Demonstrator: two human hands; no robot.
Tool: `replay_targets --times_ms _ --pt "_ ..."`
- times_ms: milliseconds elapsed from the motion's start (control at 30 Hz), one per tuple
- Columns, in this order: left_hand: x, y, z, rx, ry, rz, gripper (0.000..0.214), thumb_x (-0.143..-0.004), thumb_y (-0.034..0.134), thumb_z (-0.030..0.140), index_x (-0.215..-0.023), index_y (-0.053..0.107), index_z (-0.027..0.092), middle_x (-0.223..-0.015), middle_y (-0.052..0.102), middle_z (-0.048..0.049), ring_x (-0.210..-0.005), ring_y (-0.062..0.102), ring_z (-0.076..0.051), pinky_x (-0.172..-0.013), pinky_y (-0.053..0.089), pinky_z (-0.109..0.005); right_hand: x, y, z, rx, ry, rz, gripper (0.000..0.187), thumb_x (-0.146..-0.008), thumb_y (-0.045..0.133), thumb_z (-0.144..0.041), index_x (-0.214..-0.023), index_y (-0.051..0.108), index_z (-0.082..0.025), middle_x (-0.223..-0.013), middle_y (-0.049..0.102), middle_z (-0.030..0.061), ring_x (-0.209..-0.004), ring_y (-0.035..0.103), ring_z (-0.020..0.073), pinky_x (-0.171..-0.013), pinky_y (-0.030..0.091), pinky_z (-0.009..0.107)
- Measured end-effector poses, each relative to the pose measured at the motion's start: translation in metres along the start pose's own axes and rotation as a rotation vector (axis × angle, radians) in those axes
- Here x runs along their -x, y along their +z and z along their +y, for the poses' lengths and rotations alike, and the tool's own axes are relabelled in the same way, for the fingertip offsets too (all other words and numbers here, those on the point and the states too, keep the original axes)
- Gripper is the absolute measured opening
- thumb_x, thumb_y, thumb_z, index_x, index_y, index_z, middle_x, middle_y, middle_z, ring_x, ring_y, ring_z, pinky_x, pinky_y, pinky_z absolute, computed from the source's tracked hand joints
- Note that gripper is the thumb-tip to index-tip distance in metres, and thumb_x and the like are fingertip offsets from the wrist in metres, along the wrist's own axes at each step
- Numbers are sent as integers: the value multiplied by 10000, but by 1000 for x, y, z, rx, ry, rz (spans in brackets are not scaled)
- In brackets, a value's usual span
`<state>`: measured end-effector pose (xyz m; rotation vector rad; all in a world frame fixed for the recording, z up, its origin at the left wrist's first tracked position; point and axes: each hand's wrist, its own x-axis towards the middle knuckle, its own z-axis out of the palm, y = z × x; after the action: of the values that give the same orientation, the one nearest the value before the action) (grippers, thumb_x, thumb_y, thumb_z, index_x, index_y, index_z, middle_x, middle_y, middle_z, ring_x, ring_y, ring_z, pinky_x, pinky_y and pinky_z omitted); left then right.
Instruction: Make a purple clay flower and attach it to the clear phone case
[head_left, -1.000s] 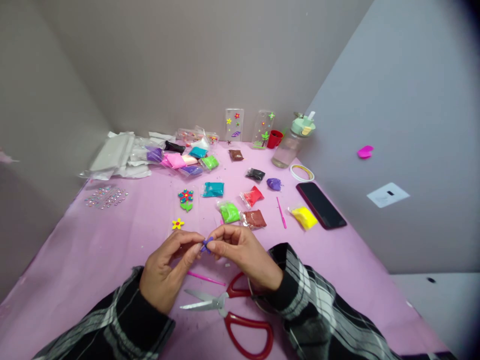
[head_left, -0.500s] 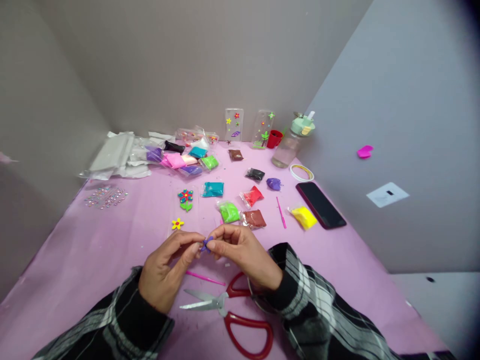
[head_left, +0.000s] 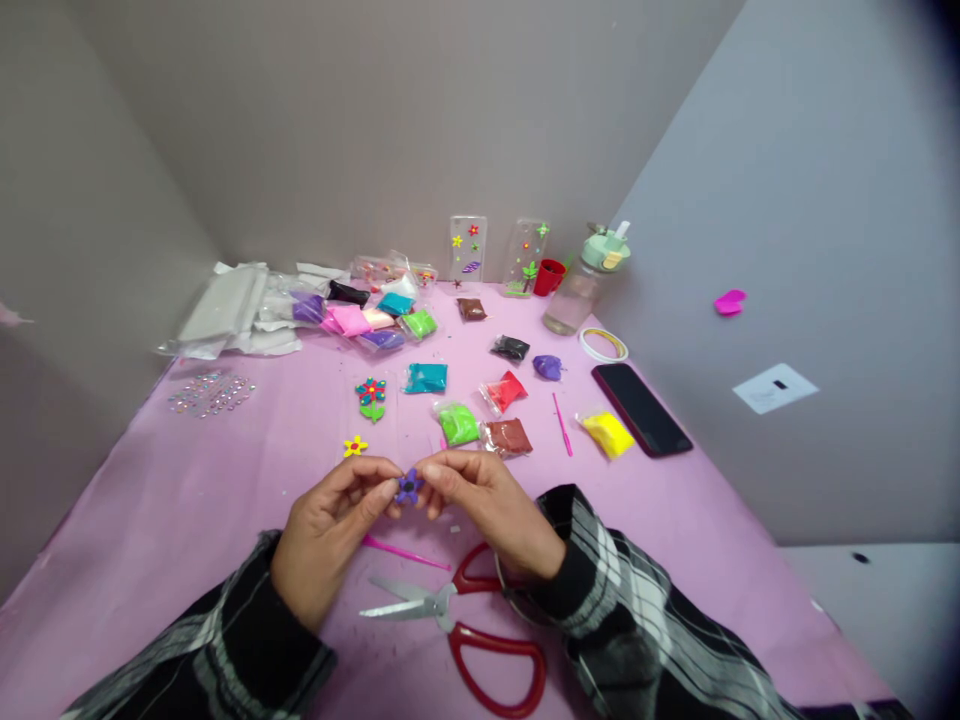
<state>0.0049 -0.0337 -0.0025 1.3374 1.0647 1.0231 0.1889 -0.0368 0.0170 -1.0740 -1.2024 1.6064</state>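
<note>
A small purple clay flower (head_left: 409, 487) is pinched between the fingertips of my left hand (head_left: 330, 530) and my right hand (head_left: 484, 510), a little above the pink tabletop (head_left: 187, 480). Its petals now face the camera. Both hands are closed on it from opposite sides. Just under my hands lie a thin pink tool (head_left: 401, 553) and red-handled scissors (head_left: 469, 620) with blades apart. A clear phone case (head_left: 369, 420) with a red-and-blue clay flower and a yellow flower (head_left: 355, 446) lies just beyond my left hand.
Several small bags of coloured clay lie across the middle and back, among them green (head_left: 458, 424), brown (head_left: 508, 437), red (head_left: 505, 391), teal (head_left: 427, 377) and yellow (head_left: 609, 434). A black phone (head_left: 641, 409), tape ring (head_left: 604, 345) and water bottle (head_left: 581, 280) stand right. Rhinestone sheet (head_left: 212, 391) left.
The purple clay piece has been turned so its flower face shows. My left hand shifted slightly left and back; the right hand barely moved.
</note>
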Motion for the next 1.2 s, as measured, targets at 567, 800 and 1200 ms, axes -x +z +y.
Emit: replay_targets --times_ms 567,800,1200 --pt "0 3 -1 114 -103 -69 183 -878 654 371 -946 629 203 -742 637 25 -705 612 -113 -701 478 -220 1 3 -3 5 -11 60 196 -815 721 -347 -777 693 -157 -665 607 -35 -602 516 91 -597 412 235" --pt "1 3 -2 166 -161 -65 199 -861 677 375 -974 627 219 -781 629 31 -721 617 -116 -708 472 -226 2 7 -2 23 -76 129 133 -809 721 -303 -781 707 -173 -678 618 -30 -610 496 97 -584 378 238" --pt "1 5 1 170 -231 -121 235 -839 688 424 -901 640 202 -763 617 19 -719 611 -130 -724 473 -249 5 8 -1 206 -186 181 102 -872 663 -271 -869 722 -188 -805 689 8 -747 602 142 -706 462 272"
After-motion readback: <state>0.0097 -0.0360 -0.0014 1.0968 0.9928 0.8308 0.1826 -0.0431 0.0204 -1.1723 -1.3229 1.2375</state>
